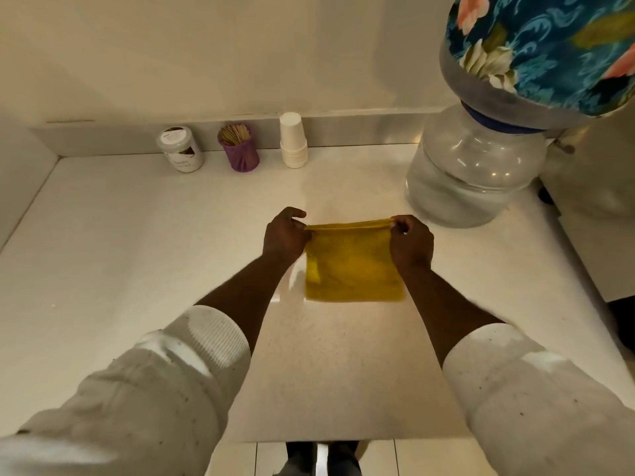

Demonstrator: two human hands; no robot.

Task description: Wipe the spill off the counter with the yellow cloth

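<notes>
Nearest to me I see two white ribbed sleeves [192,359], one on each forearm, pushed up short of the wrists, and below the table's front edge two dark shoes [323,456] on a pale tiled floor. Ahead of the sleeves lies the white table [113,255], its surface glossy and faintly speckled. Over its middle I hold one yellow cloth [352,266], folded to a rough square: its upper edge is stretched taut between my two hands and the rest hangs down toward me, its lower edge at or just above the table; I cannot tell whether it touches. My left hand [285,235] is closed, pinching the cloth's upper left corner between thumb and fingers, and my right hand [410,240] is closed the same way on the upper right corner. Just beyond the cloth the table shows a faint wet-looking sheen [330,197], too indistinct to outline. Farther right stands one large clear water bottle [470,166], inverted, with a blue floral fabric cover [549,46] over its raised end. Along the back wall stand three things in a row: one white-lidded jar [180,149] on the left, one purple holder [238,147] full of toothpicks in the middle, and one stack of white paper cups [293,140] on the right, each apart from the next.
</notes>
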